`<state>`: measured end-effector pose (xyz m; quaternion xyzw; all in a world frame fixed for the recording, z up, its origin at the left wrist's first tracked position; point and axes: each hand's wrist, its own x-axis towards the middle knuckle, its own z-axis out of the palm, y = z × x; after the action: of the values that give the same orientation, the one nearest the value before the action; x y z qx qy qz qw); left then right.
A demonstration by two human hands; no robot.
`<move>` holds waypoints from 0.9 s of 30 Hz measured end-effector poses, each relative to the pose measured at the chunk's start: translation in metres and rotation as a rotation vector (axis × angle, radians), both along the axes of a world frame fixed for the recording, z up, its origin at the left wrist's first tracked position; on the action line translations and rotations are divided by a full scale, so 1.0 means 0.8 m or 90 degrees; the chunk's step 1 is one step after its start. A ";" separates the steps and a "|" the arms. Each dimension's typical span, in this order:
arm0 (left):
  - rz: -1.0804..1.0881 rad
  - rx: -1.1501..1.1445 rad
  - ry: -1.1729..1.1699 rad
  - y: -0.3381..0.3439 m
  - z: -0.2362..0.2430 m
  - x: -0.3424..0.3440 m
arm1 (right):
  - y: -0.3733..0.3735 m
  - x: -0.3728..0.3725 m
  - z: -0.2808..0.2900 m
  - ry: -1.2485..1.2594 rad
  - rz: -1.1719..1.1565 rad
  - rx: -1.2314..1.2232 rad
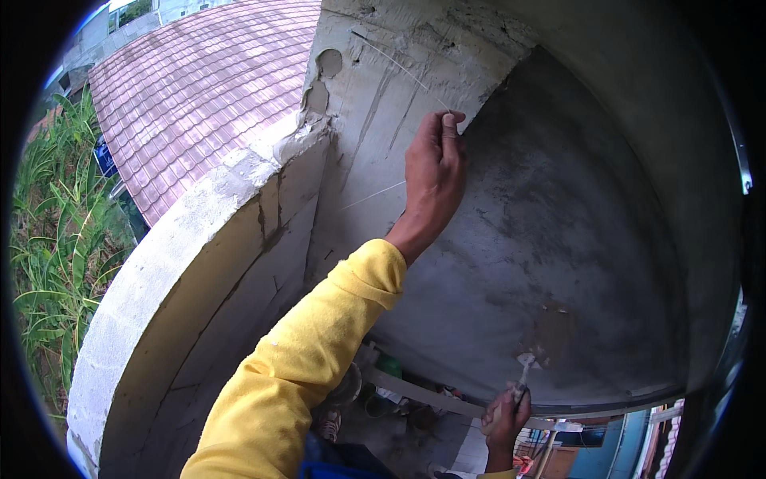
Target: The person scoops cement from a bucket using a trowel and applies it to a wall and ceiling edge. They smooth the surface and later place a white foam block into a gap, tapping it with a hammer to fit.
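From where I stand, the left hand (435, 164) is up against the pillar face (431, 52), thumb and fingers pinched together on a thin pale string (403, 69). The string slants from what looks like a nail (359, 35) near the pillar's upper part down to those fingertips, and another length shows below the hand, running off to the left across the face. Lower down, the right hand (504, 419) is closed round the handle of a small trowel (527, 363), its pale blade at the grey wall (590, 231); whether it actually presses there I can't tell.

As for progress, I'd call it partway. Much of the grey wall looks coated and fairly smooth, though mottled, and a brownish patch (554, 329) just above the blade stands out as unblended. The pillar face seems further behind: long scored grooves mark it, and its edge is ragged and lumpy where it meets the curved low wall (187, 247). Dark gaps run along that low wall's inner side too, so filling and smoothing appear left to do there. The string's line looks unfinished, being held by fingers at this end.
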<state>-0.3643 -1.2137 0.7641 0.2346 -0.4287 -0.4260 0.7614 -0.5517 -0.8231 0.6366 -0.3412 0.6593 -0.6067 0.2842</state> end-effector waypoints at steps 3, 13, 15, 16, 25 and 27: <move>-0.165 -0.007 0.035 0.026 0.049 -0.045 | 0.013 -0.013 -0.009 0.005 -0.002 -0.014; -0.057 0.130 0.107 -0.073 0.079 -0.152 | 0.054 -0.024 -0.012 -0.053 -0.094 0.041; 0.024 0.152 0.069 -0.063 0.029 -0.153 | 0.058 -0.028 -0.013 -0.048 -0.102 0.037; 0.030 0.167 0.022 -0.053 0.010 -0.149 | 0.061 -0.033 -0.014 -0.039 -0.100 0.029; 0.161 0.174 -0.434 0.090 -0.222 -0.002 | 0.001 -0.008 0.025 0.011 0.117 -0.002; 0.123 0.249 -0.538 0.183 -0.307 0.053 | -0.040 0.008 0.045 0.066 0.209 -0.017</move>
<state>-0.3222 -1.0674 0.5186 0.5647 -0.5890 -0.2933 0.4982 -0.5451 -0.8549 0.6728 -0.4790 0.6003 -0.5424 0.3405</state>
